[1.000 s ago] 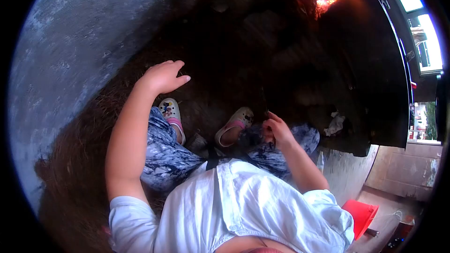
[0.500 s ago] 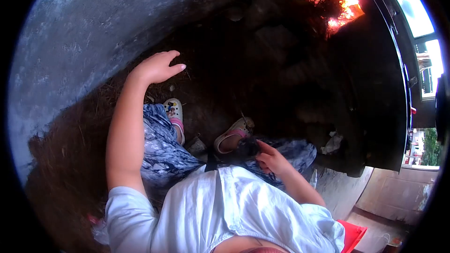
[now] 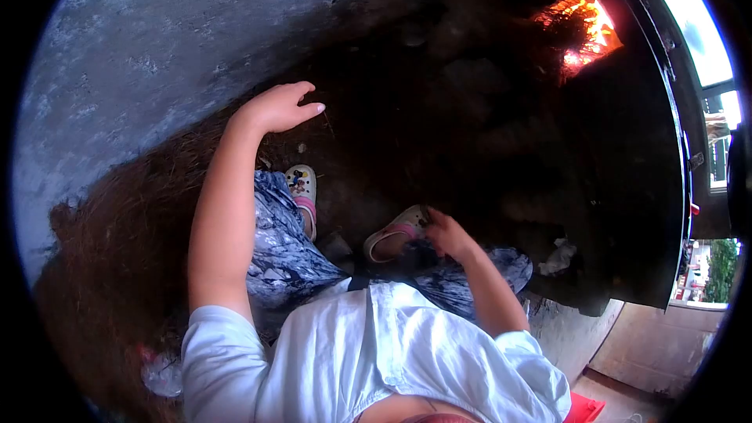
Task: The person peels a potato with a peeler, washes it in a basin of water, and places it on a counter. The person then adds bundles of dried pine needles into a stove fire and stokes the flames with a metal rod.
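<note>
My left hand [image 3: 283, 108] hangs over dry straw beside the wall, thumb and fingers apart, with nothing between them. Below it is my clog [image 3: 301, 182], white with a pink strap and small charms. My right hand [image 3: 448, 236] is in front of my right knee, close to the other clog [image 3: 396, 233]. Its fingers look curled; a dark patch lies at their tips, and shadow hides what they hold, if anything. In the upper right a fire [image 3: 589, 35] burns among dry stalks in an opening of the dark stove [image 3: 627, 149].
A rough grey wall [image 3: 157, 70] rises on the left, with straw [image 3: 117, 227] along its foot. Crumpled pale litter [image 3: 558, 257] lies right of my knee, and a clear plastic bag [image 3: 163, 374] lies at lower left. Something red [image 3: 583, 407] is behind my right side.
My right hand has moved up and slightly forward, away from my lap towards the clog. My left hand keeps its pose. The whole view has shifted slightly, the fire appearing lower and further right.
</note>
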A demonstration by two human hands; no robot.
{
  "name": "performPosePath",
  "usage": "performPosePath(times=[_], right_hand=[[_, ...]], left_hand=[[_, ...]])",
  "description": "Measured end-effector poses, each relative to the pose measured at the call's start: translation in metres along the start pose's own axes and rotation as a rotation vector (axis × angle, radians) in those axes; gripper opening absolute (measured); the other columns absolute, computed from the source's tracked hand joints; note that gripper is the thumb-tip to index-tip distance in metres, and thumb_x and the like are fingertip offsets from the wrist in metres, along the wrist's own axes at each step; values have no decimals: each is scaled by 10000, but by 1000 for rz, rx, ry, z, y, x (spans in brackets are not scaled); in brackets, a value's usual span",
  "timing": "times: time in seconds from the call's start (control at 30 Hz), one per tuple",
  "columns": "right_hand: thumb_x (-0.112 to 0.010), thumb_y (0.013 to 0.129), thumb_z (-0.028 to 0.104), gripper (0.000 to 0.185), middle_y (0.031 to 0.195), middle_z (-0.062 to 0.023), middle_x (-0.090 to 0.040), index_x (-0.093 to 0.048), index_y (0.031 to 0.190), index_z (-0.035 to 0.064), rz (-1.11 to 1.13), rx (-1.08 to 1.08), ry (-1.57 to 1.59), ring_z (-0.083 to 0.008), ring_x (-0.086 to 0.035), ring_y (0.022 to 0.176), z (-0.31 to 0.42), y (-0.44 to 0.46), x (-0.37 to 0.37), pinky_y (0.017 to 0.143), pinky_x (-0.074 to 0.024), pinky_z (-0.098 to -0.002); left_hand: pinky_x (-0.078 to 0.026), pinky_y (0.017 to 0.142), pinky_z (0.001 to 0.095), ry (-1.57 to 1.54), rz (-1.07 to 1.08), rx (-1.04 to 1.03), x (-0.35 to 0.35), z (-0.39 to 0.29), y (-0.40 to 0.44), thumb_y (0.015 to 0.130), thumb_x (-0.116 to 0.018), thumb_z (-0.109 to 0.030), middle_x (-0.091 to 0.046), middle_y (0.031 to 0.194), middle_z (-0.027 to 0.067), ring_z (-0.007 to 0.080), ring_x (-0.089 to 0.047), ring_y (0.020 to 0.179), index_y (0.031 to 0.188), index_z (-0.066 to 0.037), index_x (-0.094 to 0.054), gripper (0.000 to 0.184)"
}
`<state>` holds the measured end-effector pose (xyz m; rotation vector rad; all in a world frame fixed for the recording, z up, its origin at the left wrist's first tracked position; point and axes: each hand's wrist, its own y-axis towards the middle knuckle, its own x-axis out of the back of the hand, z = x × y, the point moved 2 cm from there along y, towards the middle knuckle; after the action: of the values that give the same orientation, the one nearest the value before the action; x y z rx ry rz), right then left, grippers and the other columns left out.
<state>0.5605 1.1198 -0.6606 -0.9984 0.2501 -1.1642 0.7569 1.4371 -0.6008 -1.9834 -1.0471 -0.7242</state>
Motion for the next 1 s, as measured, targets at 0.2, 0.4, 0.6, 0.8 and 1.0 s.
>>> performPosePath(times=[0.2,0.4,0.6,0.8,1.0], right_hand=[[-498,807,79,590,839,-104,-589,-283,1357,59,90,-195,-89,-128,-498,589,-6,-79,9,549,-428,-265],[-488,830,96,541,1022,-183,-585,-311,1339,47,-7,-121,-216,-133,-535,602,14,-81,33,493,-469,-280],[-441,846,89,443,1117,-263,-519,-374,1275,-1,-238,187,-573,-357,-553,951,31,26,30,797,-457,-383],[-444,843,102,407,1108,-258,-521,-418,1236,0,-206,153,-648,-380,-506,1026,39,5,25,865,-429,-387],[-445,842,112,417,1083,-250,-538,-420,1250,33,-48,164,-695,-381,-517,1011,6,-99,53,862,-434,-371]], left_hand=[[-410,888,370,-50,-5,2,3,9,0,848,-510,-406,-523,1154,196,316,-508,1068,1253,-52,-416,546],[-409,888,371,-17,1,-22,3,4,-2,847,-508,-414,-524,1156,190,316,-509,1068,1252,-50,-416,552],[-411,882,369,4,65,-29,-1,2,7,855,-497,-417,-522,1157,181,310,-508,1060,1253,-46,-414,550],[-416,870,361,6,114,-40,0,5,9,857,-494,-416,-521,1154,178,299,-509,1056,1247,-45,-418,544],[-411,884,360,-70,-9,-19,11,11,2,851,-508,-414,-527,1157,177,297,-511,1064,1239,-50,-431,537]])
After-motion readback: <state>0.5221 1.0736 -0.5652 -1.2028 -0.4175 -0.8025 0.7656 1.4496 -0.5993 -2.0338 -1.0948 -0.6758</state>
